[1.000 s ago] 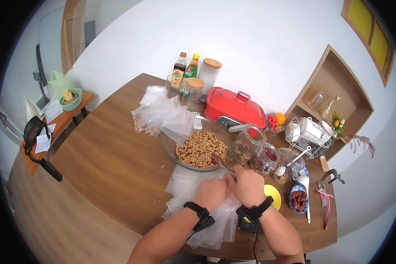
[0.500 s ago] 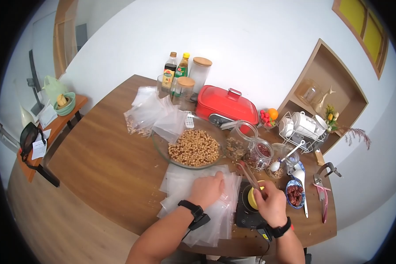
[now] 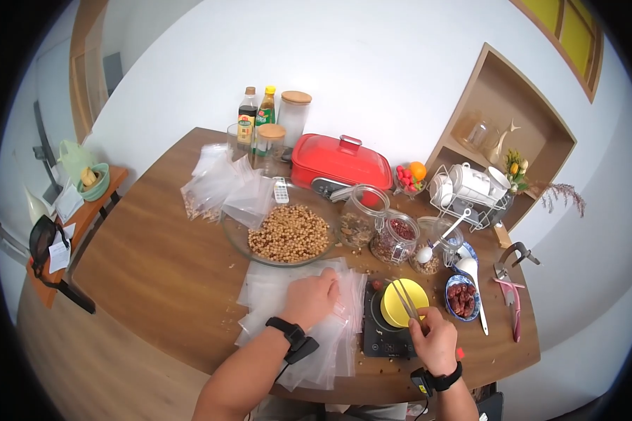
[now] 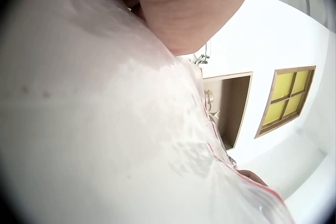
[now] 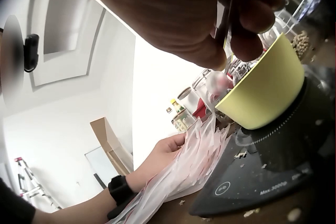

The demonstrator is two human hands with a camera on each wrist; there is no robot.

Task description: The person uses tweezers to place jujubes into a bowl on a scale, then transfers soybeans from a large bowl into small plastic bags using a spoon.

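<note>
My right hand holds long metal tweezers, whose parted prongs extend over a yellow bowl. The bowl stands on a black kitchen scale. A small dark-red piece shows at the scale's back left corner, apart from the tweezer tips. Loosely curled, my left hand rests on a spread of clear zip bags; the right wrist view shows that hand close to the bags' edges. Behind them, a glass dish contains pale beans.
Several filled bags overlap the dish's left side. Glass jars stand behind the scale, with a blue-patterned bowl of dark-red pieces and a white spoon to their right. Farther back are a red electric pot and bottles.
The hands came together at the tweezers, then parted. My right hand has brought the tweezers from the dish's edge to the yellow bowl. The dark-red piece has left their tips. The head view shifted.
</note>
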